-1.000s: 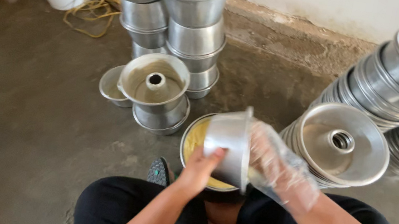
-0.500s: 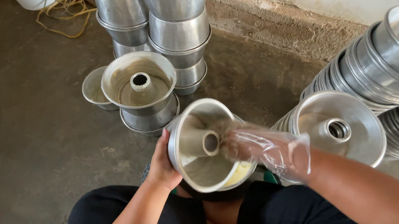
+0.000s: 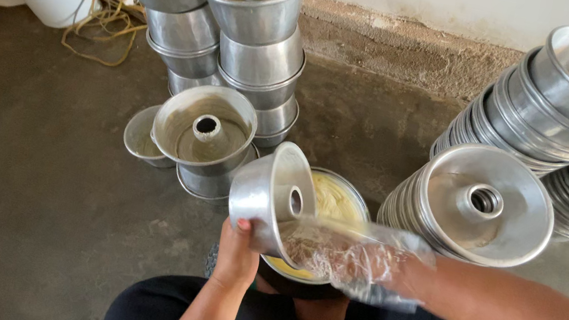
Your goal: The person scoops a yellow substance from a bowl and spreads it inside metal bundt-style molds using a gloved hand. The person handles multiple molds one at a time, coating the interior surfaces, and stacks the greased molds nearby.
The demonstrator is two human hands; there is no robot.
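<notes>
the left hand point(image 3: 238, 248) has its grip closed on the outer wall of a metal ring pan point(image 3: 271, 197), tipped on its side with the mouth facing right. the right hand point(image 3: 330, 255), wrapped in a clear plastic bag, reaches into that pan; whether its grip is wide or narrow cannot be told. just beyond the grip sits a bowl of yellow batter point(image 3: 332, 198). left of the grip, greased pans point(image 3: 204, 128) stand upright on the floor point(image 3: 16, 171); right of it, leaning stacks of pans point(image 3: 487, 203).
</notes>
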